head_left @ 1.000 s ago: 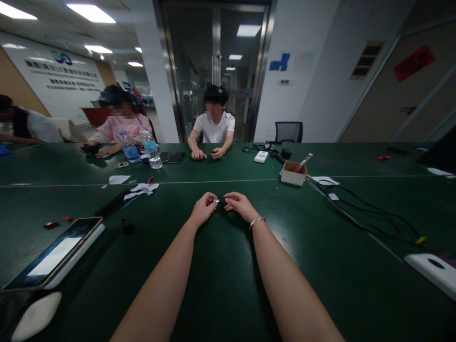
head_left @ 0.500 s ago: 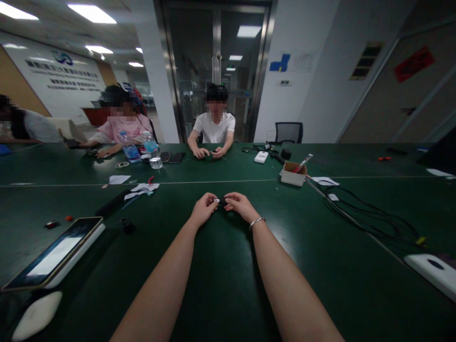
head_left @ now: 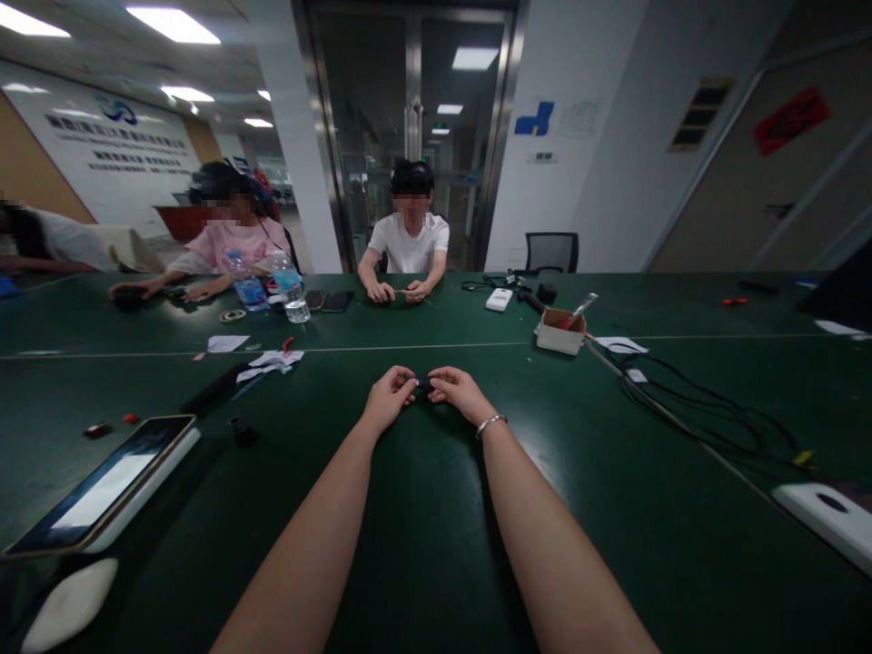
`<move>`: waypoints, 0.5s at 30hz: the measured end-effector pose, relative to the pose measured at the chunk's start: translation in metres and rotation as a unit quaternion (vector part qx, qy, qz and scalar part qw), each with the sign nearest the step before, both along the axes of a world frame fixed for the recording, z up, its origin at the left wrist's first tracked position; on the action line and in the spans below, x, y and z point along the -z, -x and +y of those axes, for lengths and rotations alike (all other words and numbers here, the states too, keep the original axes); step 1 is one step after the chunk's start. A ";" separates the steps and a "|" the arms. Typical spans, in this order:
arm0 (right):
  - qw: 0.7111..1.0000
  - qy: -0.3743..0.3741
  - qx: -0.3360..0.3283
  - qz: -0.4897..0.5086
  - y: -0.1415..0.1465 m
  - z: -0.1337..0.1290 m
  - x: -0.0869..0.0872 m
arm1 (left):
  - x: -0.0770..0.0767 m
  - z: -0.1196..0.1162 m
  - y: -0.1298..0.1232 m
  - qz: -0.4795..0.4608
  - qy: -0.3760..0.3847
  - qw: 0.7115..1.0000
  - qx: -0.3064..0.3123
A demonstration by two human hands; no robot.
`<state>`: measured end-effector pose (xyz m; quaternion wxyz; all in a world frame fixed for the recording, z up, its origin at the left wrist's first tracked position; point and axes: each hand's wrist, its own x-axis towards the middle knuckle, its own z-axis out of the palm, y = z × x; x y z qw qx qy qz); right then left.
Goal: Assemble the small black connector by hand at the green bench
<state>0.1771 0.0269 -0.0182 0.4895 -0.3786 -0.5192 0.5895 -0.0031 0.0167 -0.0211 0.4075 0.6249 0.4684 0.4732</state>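
Between my two hands, just above the green table [head_left: 436, 509], is a small dark object [head_left: 423, 383] with a bright metallic-looking part at its left end. The fingertips of my left hand [head_left: 391, 396] pinch that left end. My right hand [head_left: 460, 392], with a silver bracelet at the wrist, pinches the dark right end. Both hands are closed and close together, only the small object between them. The object is too small to make out what it is, and the fingers hide its ends.
At left lie a phone-like device [head_left: 113, 486], a black cylinder [head_left: 214, 389], a small black piece [head_left: 242, 431] and paper scraps [head_left: 269, 363]. Bottles [head_left: 291, 289] stand farther back. A small box [head_left: 560, 334] and black cables [head_left: 715, 409] are at right. People sit across the table.
Less of the bright part shows beside my left fingertips. My hands have otherwise hardly moved. The person at the back left has lowered a hand onto a dark object on the table.
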 end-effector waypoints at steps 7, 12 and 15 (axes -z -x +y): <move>1.000 0.000 0.001 0.008 0.000 -0.001 0.000 | 0.000 -0.001 -0.001 -0.010 -0.002 1.000 0.006; 1.000 -0.003 -0.002 0.009 0.000 -0.001 0.000 | -0.002 -0.002 0.000 -0.018 0.012 1.000 0.003; 1.000 -0.004 -0.001 0.006 0.000 0.000 0.001 | -0.003 -0.003 0.001 -0.011 0.021 1.000 0.003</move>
